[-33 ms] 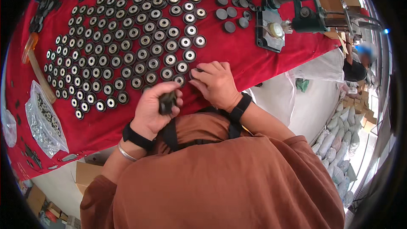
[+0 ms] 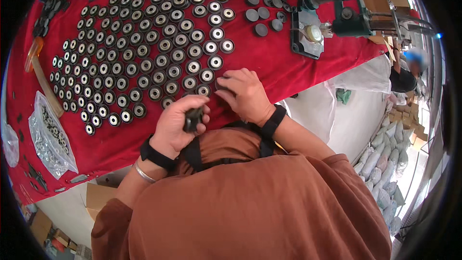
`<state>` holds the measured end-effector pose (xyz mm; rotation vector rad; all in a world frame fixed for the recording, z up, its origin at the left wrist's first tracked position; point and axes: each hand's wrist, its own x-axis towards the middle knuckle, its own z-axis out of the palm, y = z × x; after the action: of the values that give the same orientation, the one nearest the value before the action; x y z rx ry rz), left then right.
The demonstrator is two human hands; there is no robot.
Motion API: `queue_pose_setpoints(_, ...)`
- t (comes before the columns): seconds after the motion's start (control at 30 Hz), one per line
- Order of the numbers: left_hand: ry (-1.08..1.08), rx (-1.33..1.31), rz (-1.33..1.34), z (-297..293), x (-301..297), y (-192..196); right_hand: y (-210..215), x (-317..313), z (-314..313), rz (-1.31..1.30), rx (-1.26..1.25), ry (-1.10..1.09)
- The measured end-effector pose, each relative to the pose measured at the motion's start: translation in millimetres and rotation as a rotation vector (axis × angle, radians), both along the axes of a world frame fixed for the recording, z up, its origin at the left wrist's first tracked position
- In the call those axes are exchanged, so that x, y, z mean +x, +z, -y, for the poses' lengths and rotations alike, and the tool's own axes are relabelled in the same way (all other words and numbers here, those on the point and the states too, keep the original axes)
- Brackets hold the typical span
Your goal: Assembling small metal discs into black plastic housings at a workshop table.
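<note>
My left hand (image 2: 174, 124) is closed around dark rounded pieces (image 2: 193, 120), likely black wheel caps, but fingers hide most of them. My right hand (image 2: 246, 95) is at the right edge of the rows, thumb and fingers curled around a small dark round piece (image 2: 223, 83) that is mostly covered. Right by its fingertips lies a black wheel with a silver bearing (image 2: 207, 75) in its centre. Many such wheels (image 2: 146, 65) lie flat in close rows on the red cloth (image 2: 269, 58), to the left of and beyond my hands.
Loose dark discs (image 2: 260, 30) lie beyond my right hand. A green hand press (image 2: 344, 14) with a metal base stands at the far right. On the left are a clear bag of small metal parts (image 2: 50, 137) and an orange-headed hammer (image 2: 43, 74). Another person (image 2: 403, 77) is at far right.
My left hand has shifted slightly right, and the wheel beside its thumb shows more. My right hand has barely moved.
</note>
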<state>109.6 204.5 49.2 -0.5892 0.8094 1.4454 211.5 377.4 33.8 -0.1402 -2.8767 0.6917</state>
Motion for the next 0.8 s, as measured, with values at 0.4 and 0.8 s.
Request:
queue_pose_setpoints(0.4, -0.483, -0.262, -1.558, -34, 17, -3, 9, -4, -11, 0.35, -0.603, -0.183)
queue_pose_setpoints(0.8, -0.407, 0.059, -1.665, -32, 19, 1, 28, 16, -30, 0.254, -0.957, -0.023)
